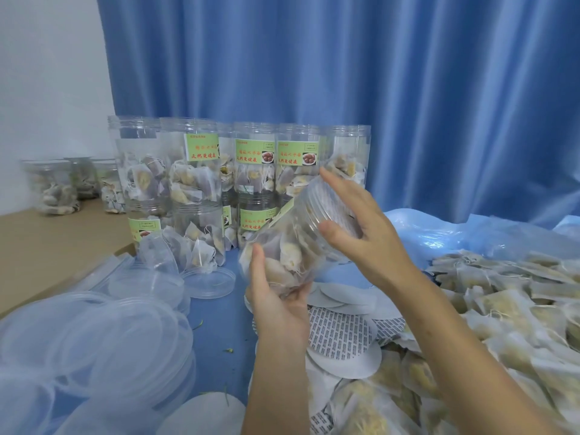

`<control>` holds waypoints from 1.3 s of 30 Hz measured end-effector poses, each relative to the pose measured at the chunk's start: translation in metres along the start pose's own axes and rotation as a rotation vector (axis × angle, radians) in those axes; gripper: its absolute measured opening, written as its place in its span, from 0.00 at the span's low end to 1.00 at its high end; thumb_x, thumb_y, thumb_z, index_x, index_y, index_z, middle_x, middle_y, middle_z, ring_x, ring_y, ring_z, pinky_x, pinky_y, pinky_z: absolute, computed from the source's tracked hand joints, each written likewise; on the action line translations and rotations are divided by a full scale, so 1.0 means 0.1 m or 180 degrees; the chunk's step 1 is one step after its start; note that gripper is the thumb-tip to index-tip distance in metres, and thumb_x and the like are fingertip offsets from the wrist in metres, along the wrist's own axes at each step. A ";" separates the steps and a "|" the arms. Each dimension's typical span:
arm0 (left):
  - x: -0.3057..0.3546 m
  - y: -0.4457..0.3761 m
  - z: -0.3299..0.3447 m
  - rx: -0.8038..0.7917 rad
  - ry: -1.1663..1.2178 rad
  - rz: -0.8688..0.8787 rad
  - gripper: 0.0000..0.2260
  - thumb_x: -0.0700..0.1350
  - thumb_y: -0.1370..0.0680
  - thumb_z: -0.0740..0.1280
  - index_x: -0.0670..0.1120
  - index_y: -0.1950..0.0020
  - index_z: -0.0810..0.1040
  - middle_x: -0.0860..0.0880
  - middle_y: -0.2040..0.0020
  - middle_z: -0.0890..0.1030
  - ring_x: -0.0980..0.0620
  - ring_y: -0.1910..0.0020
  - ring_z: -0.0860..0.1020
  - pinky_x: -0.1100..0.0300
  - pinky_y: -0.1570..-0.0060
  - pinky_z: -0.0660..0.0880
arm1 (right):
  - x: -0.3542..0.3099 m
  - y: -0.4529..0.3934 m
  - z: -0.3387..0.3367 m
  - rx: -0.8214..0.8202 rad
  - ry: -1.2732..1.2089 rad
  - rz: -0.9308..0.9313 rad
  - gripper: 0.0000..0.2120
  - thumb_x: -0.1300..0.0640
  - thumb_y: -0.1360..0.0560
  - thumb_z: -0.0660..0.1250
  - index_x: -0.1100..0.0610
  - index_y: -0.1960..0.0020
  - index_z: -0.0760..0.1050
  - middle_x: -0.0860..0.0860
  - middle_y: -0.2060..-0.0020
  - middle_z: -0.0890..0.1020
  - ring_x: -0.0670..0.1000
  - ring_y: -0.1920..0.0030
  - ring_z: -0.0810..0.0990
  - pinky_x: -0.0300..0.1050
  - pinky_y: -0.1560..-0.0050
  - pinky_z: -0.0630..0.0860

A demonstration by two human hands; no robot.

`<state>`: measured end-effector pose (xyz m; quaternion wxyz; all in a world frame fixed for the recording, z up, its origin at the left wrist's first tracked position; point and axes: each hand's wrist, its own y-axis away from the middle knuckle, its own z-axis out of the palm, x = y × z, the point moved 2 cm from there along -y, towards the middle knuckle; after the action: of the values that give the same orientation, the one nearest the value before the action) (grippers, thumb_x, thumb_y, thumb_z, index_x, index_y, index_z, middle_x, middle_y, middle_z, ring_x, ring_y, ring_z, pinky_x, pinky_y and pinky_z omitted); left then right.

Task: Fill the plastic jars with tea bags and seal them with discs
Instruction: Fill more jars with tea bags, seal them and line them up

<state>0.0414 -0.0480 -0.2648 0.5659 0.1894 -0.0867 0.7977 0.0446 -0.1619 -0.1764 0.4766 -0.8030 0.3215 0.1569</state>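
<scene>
Tilting clear plastic jar of tea bags (292, 246) above blue-covered table (219, 318), centre; left hand (276, 296) cupping base for support. Right hand (361, 227), fingers curled round mouth, seating white printed disc (337, 208) for sealing.

Clear jar (292, 243) tilted, full of tea bags, disc (337, 211) on mouth.

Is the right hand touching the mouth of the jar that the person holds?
Touching. The head view shows the right hand with its fingers curled around the jar mouth.
</scene>
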 end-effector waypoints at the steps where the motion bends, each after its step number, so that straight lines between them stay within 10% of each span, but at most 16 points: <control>1: 0.02 0.00 0.00 0.0014 -0.0061 -0.0015 0.20 0.57 0.30 0.70 0.49 0.42 0.79 0.45 0.46 0.83 0.46 0.49 0.82 0.47 0.44 0.77 | -0.01 0.01 -0.01 -0.0091 0.0055 -0.0068 0.29 0.45 0.33 0.64 0.27 0.36 0.60 0.41 0.28 0.61 0.38 0.27 0.56 0.42 0.28 0.56; 6: 0.08 0.03 -0.03 0.0025 -0.0275 -0.0071 0.34 0.59 0.39 0.72 0.47 0.35 0.75 0.43 0.42 0.81 0.43 0.45 0.81 0.47 0.47 0.78 | -0.07 0.04 -0.15 -0.0493 0.0404 -0.0205 0.31 0.44 0.37 0.69 0.26 0.38 0.65 0.38 0.32 0.64 0.36 0.31 0.61 0.30 0.35 0.59; 12: 0.08 0.04 0.01 0.0220 -0.0021 0.0206 0.26 0.50 0.34 0.74 0.47 0.38 0.73 0.43 0.40 0.79 0.46 0.45 0.81 0.47 0.46 0.78 | 0.02 0.00 -0.15 -0.0140 0.1113 0.0880 0.38 0.18 0.42 0.48 0.31 0.35 0.58 0.45 0.61 0.74 0.54 0.48 0.76 0.50 0.51 0.71; 17: 0.07 0.02 0.00 0.0208 -0.0048 0.0020 0.25 0.49 0.30 0.72 0.44 0.35 0.73 0.43 0.42 0.80 0.45 0.45 0.81 0.48 0.48 0.78 | 0.04 0.04 -0.26 -0.1180 0.0164 0.0660 0.49 0.34 0.43 0.72 0.26 0.30 0.47 0.36 0.26 0.54 0.38 0.27 0.53 0.46 0.29 0.57; 24: 0.01 0.04 -0.01 0.0412 -0.0060 -0.0019 0.20 0.46 0.30 0.73 0.45 0.40 0.75 0.44 0.43 0.80 0.44 0.45 0.80 0.42 0.43 0.76 | 0.20 0.05 -0.32 -0.0630 0.0803 0.1412 0.55 0.15 0.55 0.57 0.31 0.30 0.55 0.43 0.49 0.77 0.46 0.56 0.81 0.46 0.55 0.81; 28: 0.00 0.03 -0.02 0.0329 -0.0020 -0.0116 0.17 0.49 0.30 0.73 0.46 0.44 0.77 0.43 0.45 0.82 0.44 0.48 0.82 0.44 0.44 0.76 | 0.15 0.03 -0.28 -0.0978 0.0272 0.0781 0.52 0.24 0.50 0.71 0.23 0.32 0.47 0.37 0.29 0.63 0.40 0.31 0.65 0.46 0.33 0.66; 33: 0.01 0.01 -0.03 0.0423 -0.0217 -0.0347 0.20 0.51 0.31 0.73 0.47 0.42 0.77 0.40 0.45 0.80 0.41 0.49 0.80 0.42 0.48 0.77 | 0.10 0.04 -0.24 -0.0655 0.0912 0.0539 0.41 0.23 0.47 0.65 0.22 0.36 0.56 0.42 0.37 0.67 0.40 0.39 0.66 0.43 0.39 0.65; 39: -0.06 0.01 0.02 0.0142 -0.0510 -0.0295 0.27 0.63 0.33 0.69 0.49 0.39 0.77 0.43 0.43 0.81 0.42 0.47 0.81 0.43 0.51 0.79 | 0.12 0.01 -0.23 -0.0430 0.0424 0.0728 0.55 0.28 0.48 0.71 0.31 0.27 0.46 0.44 0.35 0.64 0.43 0.34 0.65 0.42 0.37 0.65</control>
<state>0.0424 -0.0544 -0.2657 0.5892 0.2689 -0.1050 0.7547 0.0517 -0.1864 -0.1723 0.3781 -0.8000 0.4306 0.1778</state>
